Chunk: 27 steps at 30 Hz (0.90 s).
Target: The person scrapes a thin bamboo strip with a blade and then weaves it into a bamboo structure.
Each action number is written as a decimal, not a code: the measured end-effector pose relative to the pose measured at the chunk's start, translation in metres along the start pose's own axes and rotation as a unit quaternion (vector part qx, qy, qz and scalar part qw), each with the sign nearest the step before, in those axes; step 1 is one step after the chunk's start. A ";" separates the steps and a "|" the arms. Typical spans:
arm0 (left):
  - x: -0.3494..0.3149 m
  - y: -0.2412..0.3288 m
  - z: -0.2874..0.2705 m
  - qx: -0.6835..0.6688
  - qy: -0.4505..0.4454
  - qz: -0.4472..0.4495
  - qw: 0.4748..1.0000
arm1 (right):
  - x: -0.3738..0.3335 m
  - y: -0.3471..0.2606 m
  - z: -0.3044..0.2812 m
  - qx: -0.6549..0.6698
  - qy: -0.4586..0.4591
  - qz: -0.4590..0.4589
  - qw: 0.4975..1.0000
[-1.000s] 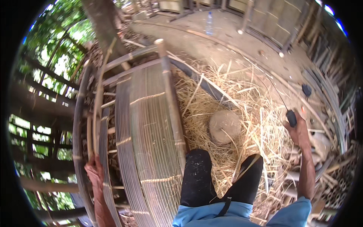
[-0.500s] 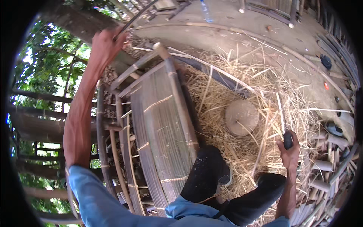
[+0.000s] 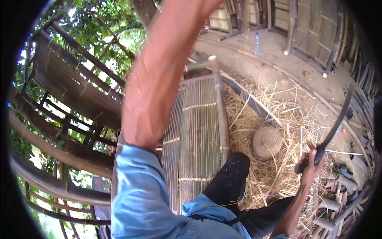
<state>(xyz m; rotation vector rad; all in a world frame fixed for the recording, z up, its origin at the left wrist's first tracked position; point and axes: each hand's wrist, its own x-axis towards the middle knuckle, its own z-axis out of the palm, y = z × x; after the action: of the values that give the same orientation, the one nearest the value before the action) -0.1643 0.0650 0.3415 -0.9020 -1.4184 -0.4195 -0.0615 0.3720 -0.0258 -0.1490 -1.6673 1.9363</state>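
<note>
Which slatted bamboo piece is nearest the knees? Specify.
The central piece, left of the loose strips; other pieces stand farther off, far left and upper right.

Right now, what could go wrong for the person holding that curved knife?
The right hand holds the curved knife by its handle; a downward slip might reach the right leg. Loose shavings around the round block could make footing slippery. The left hand is beyond the top edge, so its grip is unknown.
</note>
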 end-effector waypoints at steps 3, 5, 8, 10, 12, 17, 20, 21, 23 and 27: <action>-0.055 0.004 -0.027 -0.069 0.053 -0.170 0.982 | 0.009 -0.008 0.068 0.059 0.020 0.025 0.998; -0.116 0.027 -0.029 -0.159 0.076 -0.321 0.930 | 0.008 -0.007 0.100 0.088 0.053 0.063 0.993; -0.203 0.101 0.011 -0.414 0.118 -0.577 0.694 | 0.018 0.009 0.090 0.166 0.141 0.066 0.974; -0.244 0.127 0.019 -0.486 0.084 -0.644 0.585 | 0.015 0.025 0.071 0.178 0.196 0.063 0.962; -0.278 0.147 0.024 -0.524 0.111 -0.658 0.529 | 0.000 0.046 0.034 0.146 0.235 0.061 0.959; -0.310 0.086 -0.029 -0.452 0.054 -0.635 0.624 | -0.027 0.094 -0.038 0.208 0.251 0.035 0.945; -0.284 -0.032 -0.090 -0.403 0.274 -0.522 0.700 | -0.045 0.088 -0.068 0.134 0.297 0.100 0.940; -0.276 -0.080 -0.118 -0.502 0.240 -0.476 0.681 | -0.039 0.085 -0.093 0.136 0.271 0.134 0.943; -0.216 -0.142 -0.175 -0.382 0.329 -0.617 0.604 | -0.033 0.074 -0.103 0.115 0.250 0.094 0.957; -0.219 -0.249 -0.324 -0.432 0.328 -0.557 0.629 | 0.001 0.073 -0.049 0.127 0.165 0.117 0.971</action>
<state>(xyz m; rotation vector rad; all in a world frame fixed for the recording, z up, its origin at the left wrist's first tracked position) -0.1662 -0.3858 0.2334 -0.3169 -0.8366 -2.2823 -0.0659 0.4116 -0.1046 -0.5580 -1.2190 2.1382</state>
